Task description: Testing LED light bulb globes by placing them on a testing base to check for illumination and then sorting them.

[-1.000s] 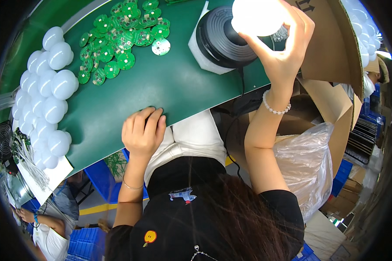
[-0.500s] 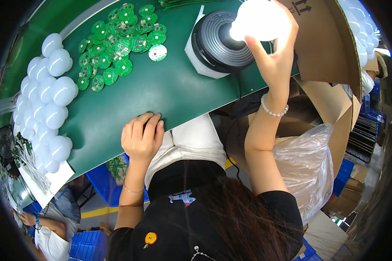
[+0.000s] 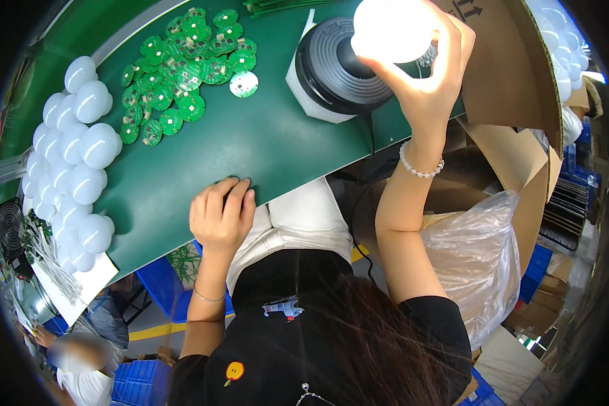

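A white light bulb (image 3: 391,32), glowing brightly, is gripped in the fingers and thumb of my right hand (image 3: 432,84). It is over a round black ribbed device (image 3: 345,68), at the upper right of the green table (image 3: 203,152). The glare hides the bulb's base, and I cannot tell whether it touches the device. My left hand (image 3: 220,213) rests at the table's near edge with its fingers curled loosely together; nothing shows in it. Beyond it lies a heap of round green circuit boards (image 3: 189,64), with one whitish disc (image 3: 243,84) beside them.
Several white bulb covers (image 3: 98,145) are massed along the table's left side, near thin white wires (image 3: 54,260). A cardboard box (image 3: 514,68) stands at the right, with clear plastic (image 3: 474,257) hanging below. Another person (image 3: 84,369) is at the lower left.
My right hand and the lit bulb have shifted slightly left. My left hand stays at the table edge. The other person at the lower left has moved a little.
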Tool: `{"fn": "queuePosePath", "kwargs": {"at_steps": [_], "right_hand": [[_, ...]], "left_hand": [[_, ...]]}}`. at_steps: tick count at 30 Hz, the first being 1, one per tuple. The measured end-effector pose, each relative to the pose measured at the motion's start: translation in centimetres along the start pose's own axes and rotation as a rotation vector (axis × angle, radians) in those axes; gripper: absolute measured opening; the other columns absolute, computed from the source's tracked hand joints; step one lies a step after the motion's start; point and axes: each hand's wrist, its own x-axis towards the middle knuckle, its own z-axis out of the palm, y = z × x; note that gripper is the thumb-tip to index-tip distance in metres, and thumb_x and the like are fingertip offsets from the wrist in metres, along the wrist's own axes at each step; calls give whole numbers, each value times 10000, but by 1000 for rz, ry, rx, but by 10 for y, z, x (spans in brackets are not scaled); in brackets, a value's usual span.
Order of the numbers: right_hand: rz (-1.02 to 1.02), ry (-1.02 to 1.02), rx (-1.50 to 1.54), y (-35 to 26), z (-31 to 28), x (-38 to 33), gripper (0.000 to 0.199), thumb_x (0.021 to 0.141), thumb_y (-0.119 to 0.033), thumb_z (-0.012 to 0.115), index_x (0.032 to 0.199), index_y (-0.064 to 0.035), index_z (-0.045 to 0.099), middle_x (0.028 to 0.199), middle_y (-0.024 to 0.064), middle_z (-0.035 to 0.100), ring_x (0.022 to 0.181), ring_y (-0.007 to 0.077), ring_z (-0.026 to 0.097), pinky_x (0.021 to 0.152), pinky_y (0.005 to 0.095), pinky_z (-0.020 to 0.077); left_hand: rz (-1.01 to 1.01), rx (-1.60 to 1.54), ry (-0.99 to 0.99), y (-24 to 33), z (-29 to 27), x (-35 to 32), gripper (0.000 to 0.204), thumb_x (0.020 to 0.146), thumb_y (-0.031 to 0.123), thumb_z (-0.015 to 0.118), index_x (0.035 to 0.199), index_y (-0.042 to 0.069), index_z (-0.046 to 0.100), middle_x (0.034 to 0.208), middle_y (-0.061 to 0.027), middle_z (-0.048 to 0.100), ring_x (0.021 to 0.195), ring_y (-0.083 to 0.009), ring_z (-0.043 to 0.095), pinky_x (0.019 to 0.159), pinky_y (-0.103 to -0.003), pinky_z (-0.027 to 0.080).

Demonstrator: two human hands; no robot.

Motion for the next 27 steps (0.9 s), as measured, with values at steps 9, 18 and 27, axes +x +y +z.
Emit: {"fn": "queuePosePath", "kwargs": {"at_steps": [9,18,27], "right_hand": [[48,3,71,11,2,-3,747,699,-37,800,1341,33,425,1367,154,397,1232,254,481,1020,362,437],[34,-53,-60,3,-19,-17,745,691,-57,814,1331,29,442,1348,153,419,1236,251,473,1012,364,435],[-21,72,-84,-10,2,5,690,571,-170,900,1144,12,561,1090,148,560,1056,309,531,918,419,433]], "left_hand": [[10,12,-2,0,0,-1,152,715,140,729,864,135,705,895,6,645,765,-185,595,669,-309,473],[5,11,-1,0,0,0,149,718,143,727,866,139,706,899,8,646,771,-184,596,669,-307,473],[23,15,-12,0,-1,0,148,720,145,728,866,137,704,903,5,644,777,-188,600,676,-313,477]]}}
